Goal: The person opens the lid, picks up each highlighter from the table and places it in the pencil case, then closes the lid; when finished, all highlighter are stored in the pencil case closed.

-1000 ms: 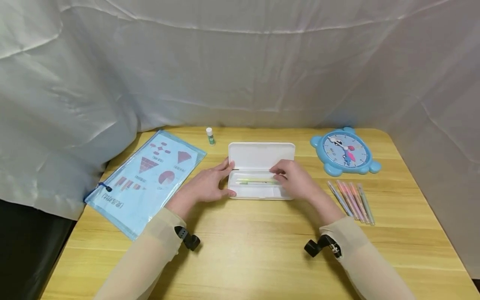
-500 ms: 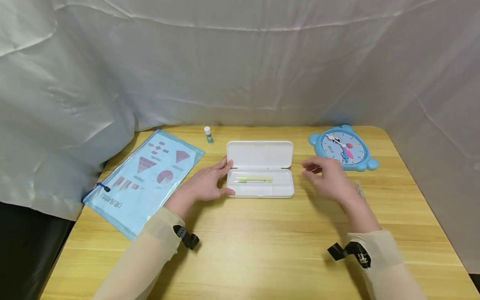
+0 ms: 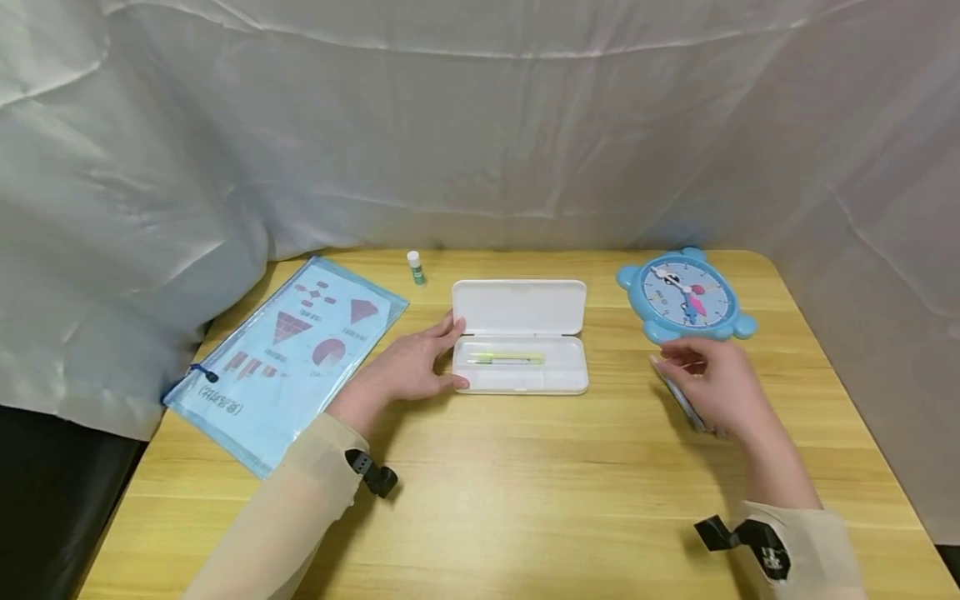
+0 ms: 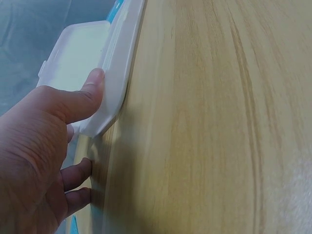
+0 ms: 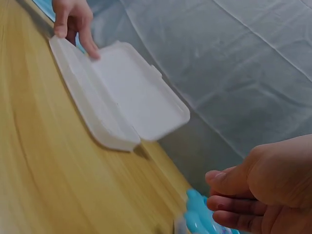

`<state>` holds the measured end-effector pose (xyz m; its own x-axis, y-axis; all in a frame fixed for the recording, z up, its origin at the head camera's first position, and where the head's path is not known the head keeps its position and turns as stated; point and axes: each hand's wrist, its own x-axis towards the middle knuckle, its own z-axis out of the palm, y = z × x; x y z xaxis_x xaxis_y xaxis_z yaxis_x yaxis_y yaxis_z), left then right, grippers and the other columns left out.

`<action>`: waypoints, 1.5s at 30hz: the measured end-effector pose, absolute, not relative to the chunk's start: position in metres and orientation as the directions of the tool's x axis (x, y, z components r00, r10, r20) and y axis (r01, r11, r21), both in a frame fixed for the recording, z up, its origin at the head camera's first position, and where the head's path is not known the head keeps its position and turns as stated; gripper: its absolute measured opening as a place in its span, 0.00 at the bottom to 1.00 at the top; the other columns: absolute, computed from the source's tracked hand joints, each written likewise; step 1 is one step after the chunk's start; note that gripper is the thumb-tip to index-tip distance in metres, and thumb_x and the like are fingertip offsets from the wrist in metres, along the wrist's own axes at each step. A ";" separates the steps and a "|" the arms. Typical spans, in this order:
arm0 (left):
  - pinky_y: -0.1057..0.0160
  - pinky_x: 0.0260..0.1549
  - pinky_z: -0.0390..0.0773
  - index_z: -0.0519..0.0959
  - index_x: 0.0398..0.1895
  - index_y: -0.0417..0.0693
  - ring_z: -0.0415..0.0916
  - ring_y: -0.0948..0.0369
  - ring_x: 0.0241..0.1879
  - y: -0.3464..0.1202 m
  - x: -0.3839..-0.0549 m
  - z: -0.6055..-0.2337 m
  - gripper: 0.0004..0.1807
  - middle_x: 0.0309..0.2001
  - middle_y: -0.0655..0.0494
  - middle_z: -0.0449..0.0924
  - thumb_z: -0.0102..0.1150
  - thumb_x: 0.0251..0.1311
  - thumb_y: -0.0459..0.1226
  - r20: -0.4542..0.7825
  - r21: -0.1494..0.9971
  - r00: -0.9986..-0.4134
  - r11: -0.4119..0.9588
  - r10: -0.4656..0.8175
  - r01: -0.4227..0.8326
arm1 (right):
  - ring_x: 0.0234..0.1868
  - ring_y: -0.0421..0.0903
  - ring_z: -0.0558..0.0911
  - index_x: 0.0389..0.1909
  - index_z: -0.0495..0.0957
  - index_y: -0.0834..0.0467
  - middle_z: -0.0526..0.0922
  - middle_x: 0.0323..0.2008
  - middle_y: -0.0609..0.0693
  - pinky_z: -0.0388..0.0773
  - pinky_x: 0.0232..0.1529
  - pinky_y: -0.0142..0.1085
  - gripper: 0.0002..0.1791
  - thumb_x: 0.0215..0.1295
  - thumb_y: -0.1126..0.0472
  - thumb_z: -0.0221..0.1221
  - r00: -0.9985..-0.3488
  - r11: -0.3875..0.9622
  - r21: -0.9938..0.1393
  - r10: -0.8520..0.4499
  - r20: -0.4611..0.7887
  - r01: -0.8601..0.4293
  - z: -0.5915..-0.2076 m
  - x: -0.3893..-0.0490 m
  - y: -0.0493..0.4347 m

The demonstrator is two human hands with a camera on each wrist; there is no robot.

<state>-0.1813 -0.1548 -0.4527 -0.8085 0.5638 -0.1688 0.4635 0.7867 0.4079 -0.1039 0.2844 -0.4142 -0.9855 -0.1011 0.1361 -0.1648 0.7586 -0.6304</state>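
Observation:
A white pencil case (image 3: pixel 517 387) lies with its lid (image 3: pixel 517 307) raised. Inside rest a yellow-green pen (image 3: pixel 525 358) and a thin one beside it. My left hand (image 3: pixel 411 367) grips the case's left end, the thumb at its front corner and a finger against the lid side; the left wrist view shows the thumb (image 4: pixel 90 95) pressing the wall. To the right, my right hand (image 3: pixel 720 383) hovers over the loose pens with loosely curled fingers and nothing between them. A grey-blue pen (image 3: pixel 681 398) shows beneath; the hand hides most of the others.
Behind my right hand lies a blue animal-shaped toy clock (image 3: pixel 686 296). A blue zip folder (image 3: pixel 285 358) with printed charts covers the left side. A glue stick (image 3: pixel 416 268) stands at the back. Grey cloth (image 3: pixel 480 150) hangs behind the wooden table (image 3: pixel 510 492).
My right hand has let go inside the case and moved right, out over the loose pens. My left hand has kept its grip on the case's left end.

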 end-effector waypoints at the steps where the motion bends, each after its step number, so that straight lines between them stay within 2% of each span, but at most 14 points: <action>1: 0.46 0.70 0.69 0.47 0.86 0.53 0.64 0.42 0.75 -0.155 -0.181 -0.453 0.57 0.85 0.52 0.40 0.67 0.65 0.63 -0.170 0.406 -0.809 0.788 0.562 0.462 | 0.42 0.57 0.87 0.50 0.87 0.67 0.90 0.44 0.60 0.75 0.39 0.21 0.14 0.72 0.61 0.68 -0.986 0.764 -0.625 -0.095 0.136 -0.160 -0.415 -0.101 0.287; 7: 0.47 0.70 0.69 0.47 0.86 0.53 0.64 0.43 0.75 -0.156 -0.183 -0.454 0.56 0.85 0.52 0.40 0.66 0.65 0.64 -0.172 0.395 -0.809 0.792 0.562 0.466 | 0.38 0.56 0.87 0.47 0.87 0.70 0.90 0.40 0.62 0.77 0.35 0.22 0.12 0.68 0.67 0.71 -0.987 0.784 -0.603 -0.079 0.143 -0.150 -0.423 -0.087 0.298; 11: 0.46 0.70 0.69 0.47 0.86 0.53 0.64 0.43 0.75 -0.156 -0.183 -0.453 0.56 0.85 0.53 0.39 0.65 0.66 0.64 -0.176 0.396 -0.810 0.794 0.559 0.462 | 0.35 0.51 0.85 0.45 0.86 0.72 0.88 0.36 0.58 0.79 0.32 0.26 0.11 0.64 0.70 0.72 -0.996 0.794 -0.601 -0.051 0.077 -0.087 -0.428 -0.077 0.300; 15: 0.46 0.70 0.69 0.47 0.86 0.54 0.65 0.42 0.74 -0.156 -0.182 -0.452 0.56 0.85 0.53 0.40 0.66 0.66 0.63 -0.176 0.399 -0.813 0.795 0.555 0.457 | 0.34 0.49 0.83 0.46 0.85 0.73 0.87 0.34 0.56 0.79 0.28 0.30 0.14 0.64 0.69 0.73 -0.999 0.798 -0.602 -0.033 0.009 -0.032 -0.434 -0.072 0.300; 21: 0.46 0.70 0.69 0.47 0.86 0.53 0.64 0.42 0.75 -0.156 -0.182 -0.453 0.57 0.85 0.52 0.40 0.66 0.65 0.63 -0.172 0.399 -0.811 0.792 0.559 0.462 | 0.34 0.50 0.84 0.46 0.85 0.73 0.87 0.33 0.55 0.79 0.30 0.31 0.15 0.62 0.67 0.74 -1.000 0.825 -0.564 -0.004 0.006 -0.007 -0.441 -0.068 0.299; 26: 0.46 0.70 0.69 0.47 0.86 0.53 0.64 0.42 0.75 -0.155 -0.181 -0.453 0.57 0.85 0.52 0.40 0.67 0.65 0.63 -0.174 0.403 -0.812 0.793 0.557 0.458 | 0.34 0.52 0.85 0.46 0.84 0.74 0.87 0.34 0.58 0.79 0.30 0.32 0.16 0.60 0.70 0.75 -1.000 0.831 -0.556 0.009 0.007 0.003 -0.443 -0.067 0.295; 31: 0.46 0.69 0.70 0.47 0.86 0.54 0.64 0.42 0.75 -0.155 -0.180 -0.453 0.57 0.85 0.53 0.40 0.67 0.65 0.63 -0.175 0.398 -0.814 0.796 0.554 0.456 | 0.35 0.54 0.86 0.46 0.84 0.73 0.88 0.35 0.60 0.85 0.35 0.44 0.15 0.60 0.72 0.73 -1.000 0.832 -0.555 0.001 -0.012 0.008 -0.445 -0.067 0.290; 35: 0.46 0.69 0.70 0.47 0.86 0.55 0.64 0.43 0.75 -0.154 -0.181 -0.453 0.56 0.85 0.54 0.41 0.66 0.65 0.64 -0.174 0.397 -0.814 0.796 0.554 0.457 | 0.35 0.55 0.85 0.45 0.84 0.73 0.87 0.32 0.58 0.85 0.39 0.53 0.13 0.62 0.71 0.72 -0.999 0.839 -0.544 0.006 -0.031 0.022 -0.447 -0.068 0.290; 38: 0.46 0.69 0.70 0.47 0.86 0.56 0.64 0.43 0.75 -0.154 -0.182 -0.454 0.56 0.85 0.54 0.41 0.66 0.65 0.64 -0.177 0.396 -0.814 0.797 0.554 0.456 | 0.33 0.53 0.85 0.43 0.85 0.72 0.86 0.31 0.56 0.84 0.38 0.53 0.11 0.63 0.70 0.72 -1.000 0.848 -0.530 0.008 -0.018 0.016 -0.449 -0.068 0.290; 45: 0.46 0.69 0.70 0.46 0.86 0.55 0.64 0.43 0.75 -0.155 -0.182 -0.454 0.56 0.85 0.53 0.41 0.65 0.65 0.64 -0.185 0.389 -0.813 0.801 0.552 0.455 | 0.31 0.49 0.81 0.42 0.86 0.70 0.85 0.29 0.52 0.79 0.33 0.46 0.09 0.65 0.68 0.70 -1.000 0.853 -0.522 0.004 0.024 -0.009 -0.452 -0.070 0.289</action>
<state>-0.1818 -0.1547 -0.4536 -0.8129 0.5522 -0.1851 0.4554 0.8008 0.3889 -0.0697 0.2891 -0.4522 -0.9997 0.0036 0.0236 -0.0093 0.8529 -0.5220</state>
